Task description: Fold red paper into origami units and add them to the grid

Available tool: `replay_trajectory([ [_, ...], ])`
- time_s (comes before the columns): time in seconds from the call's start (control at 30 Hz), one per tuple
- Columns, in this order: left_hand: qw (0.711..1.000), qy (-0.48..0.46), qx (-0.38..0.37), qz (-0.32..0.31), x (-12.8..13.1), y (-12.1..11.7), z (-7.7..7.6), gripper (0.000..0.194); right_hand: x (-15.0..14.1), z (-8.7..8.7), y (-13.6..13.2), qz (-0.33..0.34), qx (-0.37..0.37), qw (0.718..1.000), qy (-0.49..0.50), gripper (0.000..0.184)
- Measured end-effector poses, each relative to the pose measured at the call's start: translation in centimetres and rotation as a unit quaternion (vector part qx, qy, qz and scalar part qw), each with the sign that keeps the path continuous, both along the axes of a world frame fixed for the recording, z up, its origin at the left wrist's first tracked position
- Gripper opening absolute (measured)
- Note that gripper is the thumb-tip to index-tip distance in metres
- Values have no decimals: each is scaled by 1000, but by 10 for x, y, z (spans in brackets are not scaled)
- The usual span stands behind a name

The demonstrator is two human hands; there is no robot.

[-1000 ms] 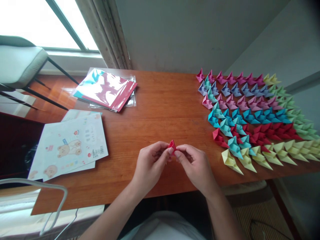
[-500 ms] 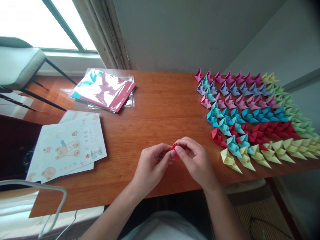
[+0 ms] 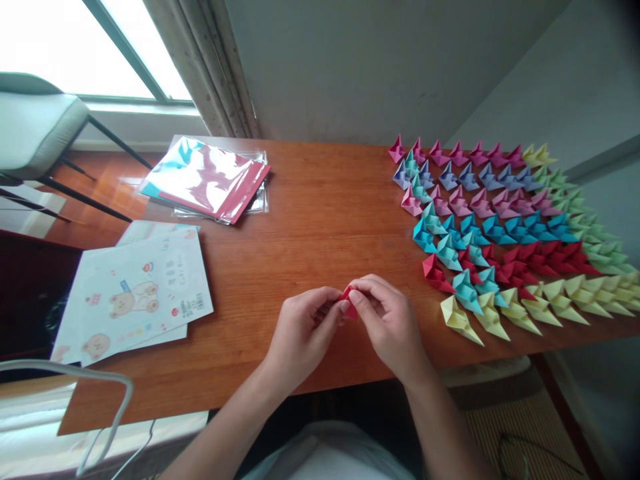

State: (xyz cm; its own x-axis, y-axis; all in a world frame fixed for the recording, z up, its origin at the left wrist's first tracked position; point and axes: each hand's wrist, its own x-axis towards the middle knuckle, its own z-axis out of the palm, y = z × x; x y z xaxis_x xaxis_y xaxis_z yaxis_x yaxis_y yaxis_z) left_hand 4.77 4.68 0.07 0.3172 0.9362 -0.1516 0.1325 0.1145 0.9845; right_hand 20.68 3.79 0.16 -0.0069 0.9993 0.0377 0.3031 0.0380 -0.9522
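A small piece of folded red paper [image 3: 351,311] is pinched between my two hands, above the front part of the wooden table. My left hand [image 3: 306,328] is closed on its left side, thumb on top. My right hand [image 3: 386,321] grips its upper right edge between thumb and forefinger. My fingers cover most of the paper, so its full shape is hidden. To the right stand rows of folded paper figures with pointed tips; the red ones [image 3: 437,274] and pale yellow ones [image 3: 460,321] are closest to my right hand.
Plastic-wrapped coloured paper packs [image 3: 210,177] lie at the table's back left. Below them are white sheets with bear drawings [image 3: 145,293]. A white bent tube [image 3: 120,413] crosses the front left corner. A chair [image 3: 45,130] stands by the window. The table's front edge [image 3: 220,404] runs below my forearms.
My right thumb and fingers have moved up along the red paper to its top edge. My left hand keeps its pinch. Between the last two frames almost nothing differs.
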Motion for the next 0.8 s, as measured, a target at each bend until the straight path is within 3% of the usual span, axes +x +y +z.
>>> replay_trajectory([
  [0.3, 1000, 15, 19, -5, 1, -1, -1, 18, -4, -3, -1, -46, 2, 999, 11, 16],
  [0.53, 995, -86, -55, -12, 0, 2, 3, 22, 8, 2, 4, 29, -86, 988, 125, 28],
  [0.8, 994, -85, -62, -8, 2, 2, 3, 20, 8, 2, 3, 0, -65, 993, 103, 11],
])
